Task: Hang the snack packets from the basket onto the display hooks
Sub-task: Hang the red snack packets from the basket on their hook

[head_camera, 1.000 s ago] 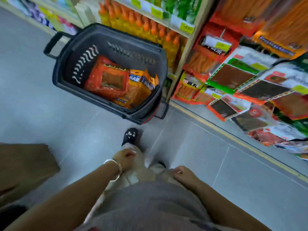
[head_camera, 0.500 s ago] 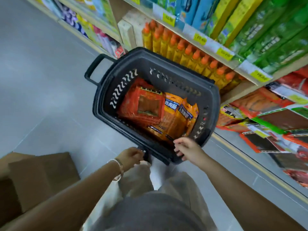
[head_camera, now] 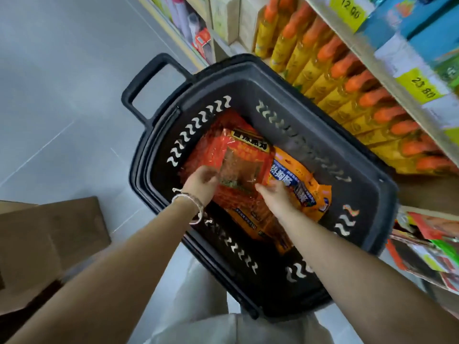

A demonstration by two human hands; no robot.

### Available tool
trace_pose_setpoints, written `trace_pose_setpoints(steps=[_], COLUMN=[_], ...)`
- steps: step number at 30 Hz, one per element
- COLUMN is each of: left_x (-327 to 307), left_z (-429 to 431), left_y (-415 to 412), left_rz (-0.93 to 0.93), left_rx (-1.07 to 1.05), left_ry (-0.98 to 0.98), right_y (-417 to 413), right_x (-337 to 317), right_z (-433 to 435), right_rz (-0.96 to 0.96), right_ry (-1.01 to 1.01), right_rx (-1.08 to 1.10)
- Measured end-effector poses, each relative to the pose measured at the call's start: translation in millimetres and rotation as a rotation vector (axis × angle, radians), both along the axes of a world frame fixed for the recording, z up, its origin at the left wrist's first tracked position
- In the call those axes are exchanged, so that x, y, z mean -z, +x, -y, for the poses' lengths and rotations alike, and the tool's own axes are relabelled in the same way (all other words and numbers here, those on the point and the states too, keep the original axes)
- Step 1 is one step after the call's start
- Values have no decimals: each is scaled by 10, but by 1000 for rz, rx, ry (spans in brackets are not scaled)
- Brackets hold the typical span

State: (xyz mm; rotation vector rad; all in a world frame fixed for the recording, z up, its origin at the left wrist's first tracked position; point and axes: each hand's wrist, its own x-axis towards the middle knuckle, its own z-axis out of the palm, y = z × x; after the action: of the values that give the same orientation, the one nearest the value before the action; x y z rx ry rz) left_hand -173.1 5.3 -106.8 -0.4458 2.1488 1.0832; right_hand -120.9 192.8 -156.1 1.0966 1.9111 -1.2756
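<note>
A black plastic basket stands on the floor in front of me, its handle pointing to the far left. Inside lie red snack packets with a clear window, stacked on the left, and orange snack packets on the right. Both of my hands are down in the basket. My left hand, a bracelet on its wrist, grips the left edge of the top red packet with curled fingers. My right hand rests flat where the red and orange packets meet, its fingers touching the red packet's near edge.
Shelves with rows of orange-capped yellow bottles run along the right, directly behind the basket. Snack packets hanging on the display show at the lower right. A brown cardboard box sits on the grey floor at my left.
I have bent closer to the basket. Both hands went from its near rim down into it; the left hand now holds the top red packet and the right touches it.
</note>
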Motion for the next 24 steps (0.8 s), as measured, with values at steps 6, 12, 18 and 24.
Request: trace_pose_setpoints(steps=[6, 12, 18, 24], left_x=[421, 475, 432, 325], left_z=[74, 103, 47, 44], left_y=[-82, -128, -100, -106], left_rz=[103, 77, 104, 106], left_rx=[-219, -373, -316, -157], left_ry=[-24, 87, 40, -32], right_y=[-452, -389, 168, 258], right_x=[515, 679, 552, 40], right_z=[230, 228, -9, -142], right_rz=[290, 194, 19, -125], right_ry=[271, 243, 71, -419], right_rx=[69, 221, 287, 457])
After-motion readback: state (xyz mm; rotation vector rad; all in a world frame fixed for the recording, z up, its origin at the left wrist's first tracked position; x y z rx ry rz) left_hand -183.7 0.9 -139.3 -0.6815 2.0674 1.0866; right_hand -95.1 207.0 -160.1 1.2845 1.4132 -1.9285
